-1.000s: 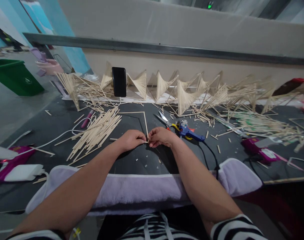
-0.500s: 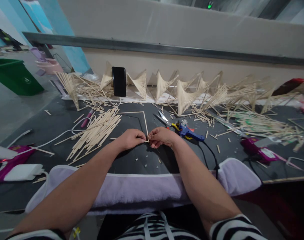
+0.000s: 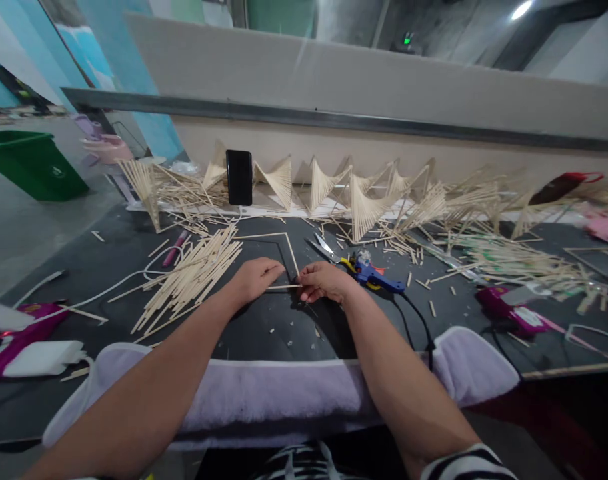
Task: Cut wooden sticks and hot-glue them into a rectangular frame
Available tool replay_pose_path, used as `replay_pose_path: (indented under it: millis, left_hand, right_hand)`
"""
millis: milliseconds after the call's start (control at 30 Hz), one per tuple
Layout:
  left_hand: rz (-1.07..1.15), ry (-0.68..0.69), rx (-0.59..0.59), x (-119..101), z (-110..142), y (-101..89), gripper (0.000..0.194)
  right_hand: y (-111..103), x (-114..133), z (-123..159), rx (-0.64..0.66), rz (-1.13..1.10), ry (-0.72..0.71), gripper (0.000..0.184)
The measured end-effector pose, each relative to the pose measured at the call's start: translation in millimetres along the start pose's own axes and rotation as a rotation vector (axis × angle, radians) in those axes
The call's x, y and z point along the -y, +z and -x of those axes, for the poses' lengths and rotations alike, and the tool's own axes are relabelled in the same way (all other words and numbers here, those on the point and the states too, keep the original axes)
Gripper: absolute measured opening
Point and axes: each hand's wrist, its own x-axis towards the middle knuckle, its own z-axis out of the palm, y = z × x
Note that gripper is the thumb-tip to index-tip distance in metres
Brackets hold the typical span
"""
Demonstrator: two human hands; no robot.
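On the dark tabletop, thin wooden sticks form an angular frame (image 3: 291,255), with a far stick, a side stick and a near stick (image 3: 283,288). My right hand (image 3: 327,281) pinches the corner where the side and near sticks meet. My left hand (image 3: 257,279) lies at the near stick's left part, partly covering it; its fingers are stretched out, apart from the corner. Left of the frame is a loose pile of sticks (image 3: 189,280). Scissors (image 3: 327,248) and a blue glue gun (image 3: 381,277) lie beyond my right hand.
Several twisted stick structures (image 3: 367,207) stand along the back, near an upright phone (image 3: 239,178). White cables and a magenta power strip (image 3: 29,333) are at left; another magenta device (image 3: 511,310) lies right. A lilac cloth (image 3: 279,393) covers the front edge.
My left hand has drawn back left from the corner, uncovering the near stick. My right hand stays at the corner. The camera view has tilted up slightly.
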Motion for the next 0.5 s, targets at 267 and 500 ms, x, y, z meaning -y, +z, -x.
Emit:
replay_pose_path:
  millis: [267, 500]
  left_hand:
    - [-0.381, -0.231, -0.038, 58.6, -3.7, -32.4, 0.031]
    - [-0.365, -0.372, -0.225, 74.0, -4.5, -42.8, 0.040]
  right_hand:
    - [-10.4, 5.2, 1.5, -0.230, -0.043, -0.160, 0.008]
    - [-21.3, 6.6, 5.5, -0.251, 0.011, -0.240, 0.012]
